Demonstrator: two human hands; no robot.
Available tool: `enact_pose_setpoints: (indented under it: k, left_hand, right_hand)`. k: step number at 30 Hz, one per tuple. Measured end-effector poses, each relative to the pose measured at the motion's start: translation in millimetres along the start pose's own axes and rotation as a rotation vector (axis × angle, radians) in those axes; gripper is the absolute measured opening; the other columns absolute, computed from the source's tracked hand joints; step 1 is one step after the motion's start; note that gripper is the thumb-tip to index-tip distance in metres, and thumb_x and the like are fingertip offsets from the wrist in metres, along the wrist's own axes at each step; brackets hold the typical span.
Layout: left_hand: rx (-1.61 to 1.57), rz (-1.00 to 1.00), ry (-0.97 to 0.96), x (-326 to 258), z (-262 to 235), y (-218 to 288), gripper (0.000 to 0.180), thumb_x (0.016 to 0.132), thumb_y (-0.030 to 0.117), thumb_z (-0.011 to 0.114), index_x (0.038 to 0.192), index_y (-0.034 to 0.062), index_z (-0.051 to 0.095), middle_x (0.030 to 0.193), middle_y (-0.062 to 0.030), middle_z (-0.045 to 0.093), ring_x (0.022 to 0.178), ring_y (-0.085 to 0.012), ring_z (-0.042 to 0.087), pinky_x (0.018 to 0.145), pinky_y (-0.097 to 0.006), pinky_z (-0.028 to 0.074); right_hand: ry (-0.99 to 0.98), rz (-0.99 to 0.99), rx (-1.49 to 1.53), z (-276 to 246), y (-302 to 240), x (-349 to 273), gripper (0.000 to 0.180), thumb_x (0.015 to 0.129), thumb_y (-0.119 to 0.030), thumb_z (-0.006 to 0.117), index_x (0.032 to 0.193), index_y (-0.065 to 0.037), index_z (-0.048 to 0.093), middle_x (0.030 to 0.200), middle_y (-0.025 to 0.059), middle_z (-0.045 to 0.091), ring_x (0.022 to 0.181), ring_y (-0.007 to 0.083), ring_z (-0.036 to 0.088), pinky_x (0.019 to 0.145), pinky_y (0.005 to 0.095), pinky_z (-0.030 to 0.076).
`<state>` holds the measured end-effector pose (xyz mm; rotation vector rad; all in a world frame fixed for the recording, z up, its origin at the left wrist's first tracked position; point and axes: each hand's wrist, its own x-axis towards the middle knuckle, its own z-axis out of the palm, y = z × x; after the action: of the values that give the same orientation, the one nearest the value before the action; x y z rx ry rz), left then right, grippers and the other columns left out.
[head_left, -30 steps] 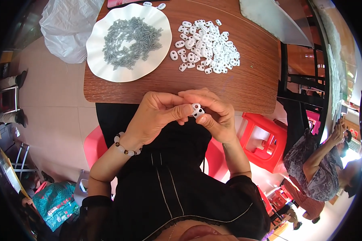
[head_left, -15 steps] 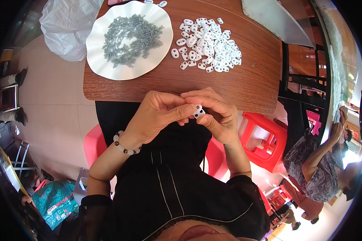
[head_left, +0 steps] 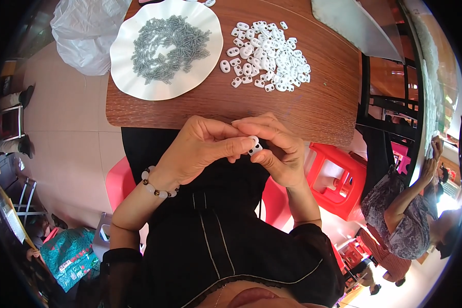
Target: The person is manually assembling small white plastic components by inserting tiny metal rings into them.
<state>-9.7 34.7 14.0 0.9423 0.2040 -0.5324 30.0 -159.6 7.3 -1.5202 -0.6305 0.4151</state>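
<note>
Just off the table's near edge, my two hands meet on a small white plastic cord lock (head_left: 255,148) with dark holes. The thumb and fingers of my left hand (head_left: 197,149) pinch its upper left side. My right hand (head_left: 282,154) curls around from the other side, thumb against its lower end. Fingers cover part of the cord lock. Beyond my hands, a heap of white cord lock pieces (head_left: 272,56) with holes lies on the table. Left of it, many small grey metal springs (head_left: 164,49) are spread on a white wavy-rimmed plate (head_left: 126,82).
The brown wooden table (head_left: 190,115) ends right before my body. A white plastic bag (head_left: 82,38) is at the far left. A red stool (head_left: 339,179) stands to the right. Another person (head_left: 403,215) is at the right, with an arm toward a neighbouring table.
The cord lock between my fingers has turned or closed up slightly and shows a narrower outline. My hands stay in nearly the same place. The view has shifted a little.
</note>
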Motion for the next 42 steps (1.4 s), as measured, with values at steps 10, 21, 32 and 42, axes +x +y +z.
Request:
enact_pose_setpoints:
  k: [10,21,32,42]
  left_hand:
    - [0.072,0.006,-0.005,-2,-3,-1,0.015,0.086,0.014,0.071,0.088,-0.0006,0.073,0.071,-0.0028,0.065,0.063,-0.0055,0.054,0.057,-0.019,0.042]
    - [0.067,0.016,0.006,-7,4,3,0.015,0.087,0.013,0.070,0.091,-0.0017,0.073,0.074,-0.0036,0.067,0.066,-0.0048,0.056,0.060,-0.019,0.043]
    - [0.040,-0.014,-0.041,-11,5,8,0.017,0.087,0.010,0.069,0.097,-0.0042,0.071,0.084,-0.0085,0.071,0.077,-0.0082,0.064,0.070,-0.020,0.050]
    - [0.219,-0.035,-0.069,-8,6,6,0.021,0.087,0.011,0.069,0.095,-0.0078,0.070,0.080,-0.0074,0.069,0.072,-0.0074,0.060,0.065,-0.020,0.047]
  right_hand:
    - [-0.060,-0.051,-0.057,1,0,-1,0.049,0.087,-0.033,0.067,0.118,0.004,0.063,0.123,0.0202,0.061,0.107,0.0266,0.058,0.091,0.0367,0.044]
    - [0.039,-0.055,-0.046,9,-7,-3,0.042,0.086,-0.030,0.068,0.109,0.005,0.066,0.111,0.0219,0.066,0.096,0.0289,0.066,0.086,0.0387,0.049]
    - [-0.006,-0.112,-0.079,6,-7,-5,0.034,0.082,-0.015,0.071,0.111,0.003,0.065,0.110,0.0186,0.067,0.097,0.0297,0.066,0.085,0.0372,0.051]
    - [0.096,-0.135,-0.159,12,-9,-9,0.025,0.084,-0.004,0.066,0.107,0.005,0.066,0.104,0.0184,0.068,0.092,0.0276,0.066,0.076,0.0346,0.054]
